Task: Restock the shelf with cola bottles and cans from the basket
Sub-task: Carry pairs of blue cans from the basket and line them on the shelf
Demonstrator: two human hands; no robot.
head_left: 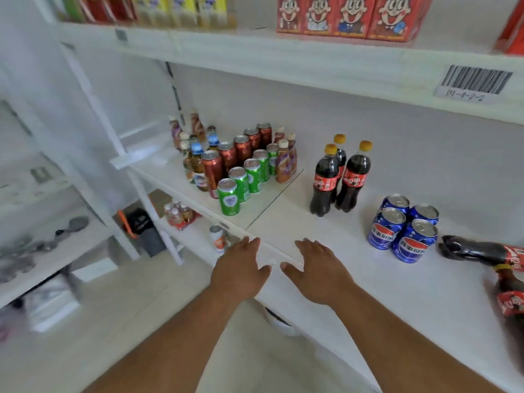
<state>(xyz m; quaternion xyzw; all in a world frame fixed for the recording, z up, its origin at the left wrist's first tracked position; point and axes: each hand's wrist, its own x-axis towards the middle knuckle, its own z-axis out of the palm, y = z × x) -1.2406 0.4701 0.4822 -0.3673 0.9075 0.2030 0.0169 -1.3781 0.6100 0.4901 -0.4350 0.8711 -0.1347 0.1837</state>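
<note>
Three upright cola bottles (pixel 340 177) with yellow caps stand on the white shelf (pixel 312 231). To their right sit several blue cola cans (pixel 402 228) in a tight group. At the far right edge two more cola bottles (pixel 487 251) lie on their sides. My left hand (pixel 241 268) and my right hand (pixel 314 270) are both flat with straight fingers at the shelf's front edge, holding nothing. No basket is in view.
Red and green cans (pixel 241 168) and small bottles fill the shelf's left part. Red cartons (pixel 346 17) stand on the upper shelf, above a barcode label (pixel 476 82). A lower shelf holds a few drinks (pixel 181 214). Another rack stands at left.
</note>
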